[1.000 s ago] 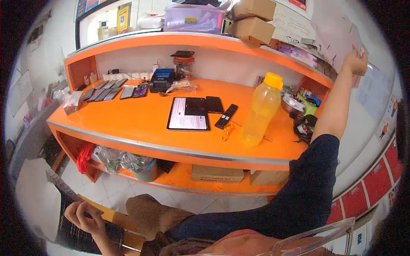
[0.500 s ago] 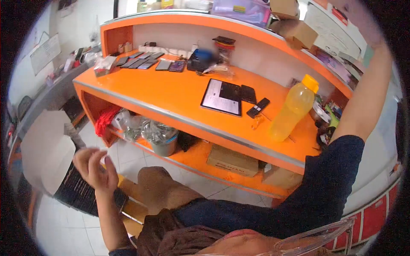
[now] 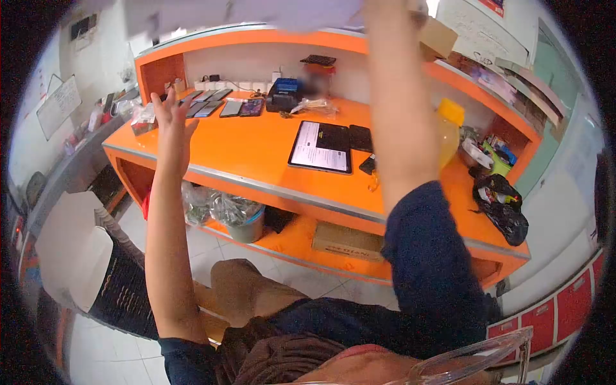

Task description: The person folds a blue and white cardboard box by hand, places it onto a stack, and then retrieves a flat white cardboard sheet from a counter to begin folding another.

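Observation:
Raised over the left part of the orange desk (image 3: 244, 144), my left hand (image 3: 172, 125) has its fingers apart and holds nothing. My right arm reaches up across the desk, and my right hand (image 3: 389, 6) is mostly cut off by the top edge, its fingers hidden. Beside it, a pale purple object (image 3: 256, 14) stretches blurred along the top; whether I hold it cannot be seen. Below lie a lit tablet (image 3: 321, 147) and a dark device (image 3: 360, 138). My right forearm partly covers the yellow bottle (image 3: 448, 138).
Several phones (image 3: 208, 102) lie at the desk's back left, near a black and blue device (image 3: 284, 95). A black plastic bag (image 3: 504, 208) sits at the right end. Below are a bucket (image 3: 247, 228) and a cardboard box (image 3: 346, 240). Stacked chairs (image 3: 77, 247) stand at left.
My left hand has risen and its fingers have spread. My right arm has swung left across the desk. The blurred pale purple object now stretches across the top, and the view has shifted slightly.

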Tool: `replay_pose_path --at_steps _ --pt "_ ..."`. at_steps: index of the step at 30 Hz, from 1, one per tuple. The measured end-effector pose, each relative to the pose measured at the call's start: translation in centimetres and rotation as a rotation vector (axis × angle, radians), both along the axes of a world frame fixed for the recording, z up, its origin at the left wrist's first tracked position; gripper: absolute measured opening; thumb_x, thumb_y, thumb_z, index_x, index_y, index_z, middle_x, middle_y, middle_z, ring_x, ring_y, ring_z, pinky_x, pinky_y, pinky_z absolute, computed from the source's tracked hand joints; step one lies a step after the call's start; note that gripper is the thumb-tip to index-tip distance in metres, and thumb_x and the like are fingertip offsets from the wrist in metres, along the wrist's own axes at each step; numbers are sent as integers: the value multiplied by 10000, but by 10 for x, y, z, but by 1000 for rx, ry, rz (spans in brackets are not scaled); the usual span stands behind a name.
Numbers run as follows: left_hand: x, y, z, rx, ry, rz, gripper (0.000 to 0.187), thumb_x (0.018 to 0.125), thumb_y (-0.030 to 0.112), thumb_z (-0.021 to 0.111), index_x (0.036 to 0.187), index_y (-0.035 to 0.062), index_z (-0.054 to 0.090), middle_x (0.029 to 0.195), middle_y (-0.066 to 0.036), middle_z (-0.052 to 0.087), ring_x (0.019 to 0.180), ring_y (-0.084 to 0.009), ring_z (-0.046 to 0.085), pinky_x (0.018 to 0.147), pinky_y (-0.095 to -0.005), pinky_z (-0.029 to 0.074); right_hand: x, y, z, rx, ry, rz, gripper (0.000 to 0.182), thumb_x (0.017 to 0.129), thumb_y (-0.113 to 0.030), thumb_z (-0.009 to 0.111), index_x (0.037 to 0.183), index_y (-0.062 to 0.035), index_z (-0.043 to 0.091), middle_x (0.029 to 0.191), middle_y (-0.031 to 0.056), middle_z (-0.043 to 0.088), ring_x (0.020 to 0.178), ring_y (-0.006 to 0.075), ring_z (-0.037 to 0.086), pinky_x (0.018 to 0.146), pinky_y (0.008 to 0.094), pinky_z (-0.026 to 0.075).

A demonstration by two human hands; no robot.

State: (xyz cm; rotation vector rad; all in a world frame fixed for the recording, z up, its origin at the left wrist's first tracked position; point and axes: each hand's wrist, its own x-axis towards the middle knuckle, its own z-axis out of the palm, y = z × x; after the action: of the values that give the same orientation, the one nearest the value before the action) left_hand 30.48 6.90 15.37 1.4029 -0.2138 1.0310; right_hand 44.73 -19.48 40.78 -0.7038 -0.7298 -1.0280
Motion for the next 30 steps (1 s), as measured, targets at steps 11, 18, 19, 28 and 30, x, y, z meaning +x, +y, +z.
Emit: replay_pose_path --at_steps 11,18,19,28,30 --pt "-11 63 -107 -214 158 958 993 757 170 729 1453 -18 46 1411 -264 125 1273 -340 299 1027 -373 343 53 198 -281 -356 867 871 412 710 -24 750 1066 71 567 1047 171 627 880 265 626 733 359 521" --pt "-18 140 -165 -133 437 934 922 679 134 684 1423 -58 175 1411 -272 177 1318 -369 208 1074 -360 255 51 196 -345 -1053 1027 865 408 788 -246 715 1029 59 589 1007 160 637 872 222 638 701 358 527" --pt "-18 142 -162 -134 462 940 913 681 131 679 1420 -62 179 1412 -274 177 1321 -366 199 1080 -357 244 51 182 -332 -1304 929 763 436 792 -331 712 977 52 615 963 166 648 844 211 645 671 357 531" --pt "-5 162 -128 -412 544 306 1027 785 308 669 1467 70 -61 1404 -219 308 1142 -331 497 860 -411 488 117 227 -301 -2059 471 178 753 780 -682 537 1033 20 641 982 204 644 859 265 654 706 403 533" --pt "4 174 -138 -487 477 152 1032 796 365 651 1466 70 -76 1421 -215 291 1170 -340 478 881 -408 478 154 258 -346 -1964 101 38 719 786 -619 580 1142 5 588 1104 202 608 985 285 610 824 381 490"
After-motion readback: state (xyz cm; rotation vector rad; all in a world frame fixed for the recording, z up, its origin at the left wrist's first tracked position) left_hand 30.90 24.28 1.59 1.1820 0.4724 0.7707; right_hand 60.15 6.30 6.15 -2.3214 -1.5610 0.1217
